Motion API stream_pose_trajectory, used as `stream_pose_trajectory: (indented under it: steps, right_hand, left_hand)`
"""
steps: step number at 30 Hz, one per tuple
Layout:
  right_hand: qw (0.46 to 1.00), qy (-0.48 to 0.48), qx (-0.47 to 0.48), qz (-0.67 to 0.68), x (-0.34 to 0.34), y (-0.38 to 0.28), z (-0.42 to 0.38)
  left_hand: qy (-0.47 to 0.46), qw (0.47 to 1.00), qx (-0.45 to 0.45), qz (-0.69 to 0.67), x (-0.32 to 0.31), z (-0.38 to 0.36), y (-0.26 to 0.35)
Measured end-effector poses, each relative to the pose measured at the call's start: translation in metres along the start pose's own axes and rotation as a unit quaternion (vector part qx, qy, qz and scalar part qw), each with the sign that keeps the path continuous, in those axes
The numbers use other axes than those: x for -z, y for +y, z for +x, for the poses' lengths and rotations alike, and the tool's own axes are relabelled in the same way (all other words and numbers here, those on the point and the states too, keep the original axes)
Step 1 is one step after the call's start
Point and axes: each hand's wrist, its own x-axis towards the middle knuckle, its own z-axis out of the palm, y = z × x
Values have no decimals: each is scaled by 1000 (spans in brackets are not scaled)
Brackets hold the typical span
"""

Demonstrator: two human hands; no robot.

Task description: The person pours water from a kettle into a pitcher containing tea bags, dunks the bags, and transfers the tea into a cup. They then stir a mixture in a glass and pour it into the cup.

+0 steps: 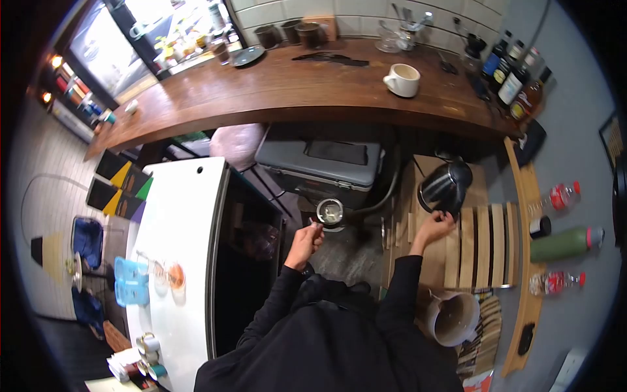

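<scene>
My left hand is closed on the handle of a round cup. Pale, shiny contents show inside its rim, and I cannot make out what they are. The cup is held in front of my body, above the floor. On the slatted wooden bench to my right stands a shiny black kettle. My right hand is at the near side of the kettle, below its handle, with loosely bent fingers. Whether the fingertips touch the kettle is hard to see.
A wooden counter crosses ahead, bearing a white mug and several bottles. Below it sits a grey cooler box. A white-topped cabinet is at left. Behind my right arm stands a large pale pitcher.
</scene>
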Motion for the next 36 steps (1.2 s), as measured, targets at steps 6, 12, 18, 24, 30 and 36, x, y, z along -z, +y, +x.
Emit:
stream_pose_trajectory:
  steps: [6, 12, 18, 24, 30, 36]
  right_hand:
    - [988, -45, -89, -121, 15, 44, -10]
    - [957, -164, -174, -161, 30, 90, -23]
    - [945, -211, -140, -206, 27, 99, -13]
    - [937, -205, -127, -252, 8, 99, 4]
    - [943, -152, -114, -273, -16, 130, 15]
    - [948, -120, -119, -269, -2, 102, -22]
  left_hand:
    - [-1, 1000, -21, 12, 33, 17, 6]
    - [-16, 998, -4, 53, 48, 16, 6]
    - [-21, 998, 20, 55, 43, 8, 2]
    - [-31, 999, 18, 33, 35, 3, -7]
    - [-18, 1000, 16, -13, 33, -5, -2]
    - [8, 1000, 0, -16, 45, -11, 9]
